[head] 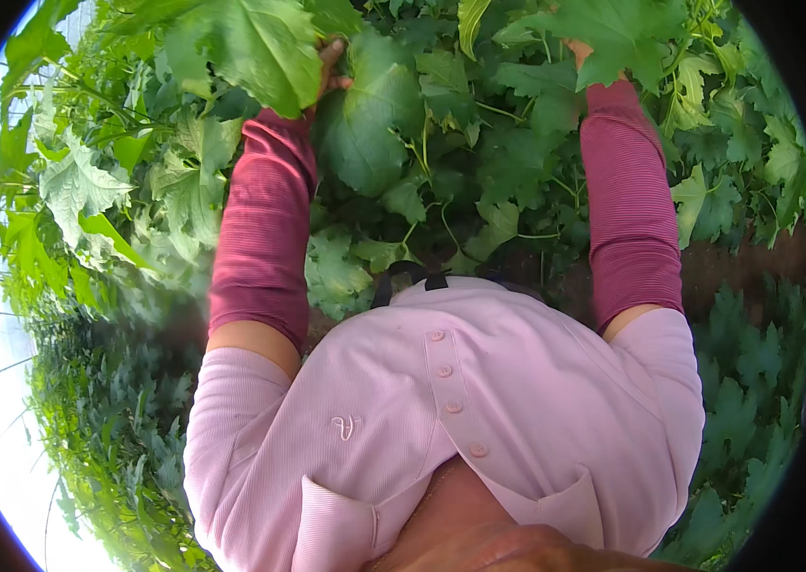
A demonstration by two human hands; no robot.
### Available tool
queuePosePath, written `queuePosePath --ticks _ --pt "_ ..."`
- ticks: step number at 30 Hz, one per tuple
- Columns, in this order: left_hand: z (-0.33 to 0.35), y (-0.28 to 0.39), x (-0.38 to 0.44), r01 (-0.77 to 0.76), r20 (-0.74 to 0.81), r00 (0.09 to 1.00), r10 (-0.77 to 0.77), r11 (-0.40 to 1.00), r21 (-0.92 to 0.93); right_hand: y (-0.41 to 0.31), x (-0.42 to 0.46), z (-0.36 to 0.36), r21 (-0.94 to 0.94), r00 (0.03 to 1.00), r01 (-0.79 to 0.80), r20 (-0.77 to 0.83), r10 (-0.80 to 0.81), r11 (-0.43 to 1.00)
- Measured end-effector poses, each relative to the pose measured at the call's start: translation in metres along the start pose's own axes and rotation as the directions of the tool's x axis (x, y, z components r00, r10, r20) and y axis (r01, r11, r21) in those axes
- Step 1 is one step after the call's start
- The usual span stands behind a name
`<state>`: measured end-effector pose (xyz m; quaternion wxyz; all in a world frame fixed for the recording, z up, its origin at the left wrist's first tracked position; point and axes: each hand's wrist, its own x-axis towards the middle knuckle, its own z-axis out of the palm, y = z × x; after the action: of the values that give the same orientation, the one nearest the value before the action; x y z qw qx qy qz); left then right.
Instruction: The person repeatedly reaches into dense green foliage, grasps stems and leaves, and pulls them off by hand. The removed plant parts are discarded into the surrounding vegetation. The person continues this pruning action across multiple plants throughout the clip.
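Both my arms, in dark pink sleeves, reach forward into dense leafy green plants. My left hand (331,71) is at the upper left among the foliage, partly covered by a large bright leaf (260,50). Its thumb and a finger show beside another broad leaf (369,118); whether it grips anything is hidden. My right hand (580,53) is at the upper right, mostly behind a lobed leaf (617,36), so its fingers and what they touch cannot be made out. Thin stems (426,146) and more lobed leaves hang between the two hands.
Foliage surrounds me on both sides, with pale leaves (81,182) at the left and another row of plants (746,357) at the lower right. Brown soil (739,275) shows between the rows. Thin curved lines cross a bright background at the far left.
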<state>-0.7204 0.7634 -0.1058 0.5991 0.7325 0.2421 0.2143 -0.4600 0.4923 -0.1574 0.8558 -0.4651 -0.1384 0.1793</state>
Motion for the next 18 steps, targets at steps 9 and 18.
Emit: queuePosePath --ticks 9,18 --pt "-0.008 0.162 0.142 -0.6 0.337 0.606 0.72 0.136 0.788 -0.055 0.004 -0.195 -0.261 0.961 0.064 -0.244 -0.13 0.963" --pt "0.037 -0.026 0.028 0.197 0.072 0.98 -0.184 0.937 -0.289 -0.002 -0.011 -0.157 -0.388 0.983 0.026 0.175 0.046 0.921"
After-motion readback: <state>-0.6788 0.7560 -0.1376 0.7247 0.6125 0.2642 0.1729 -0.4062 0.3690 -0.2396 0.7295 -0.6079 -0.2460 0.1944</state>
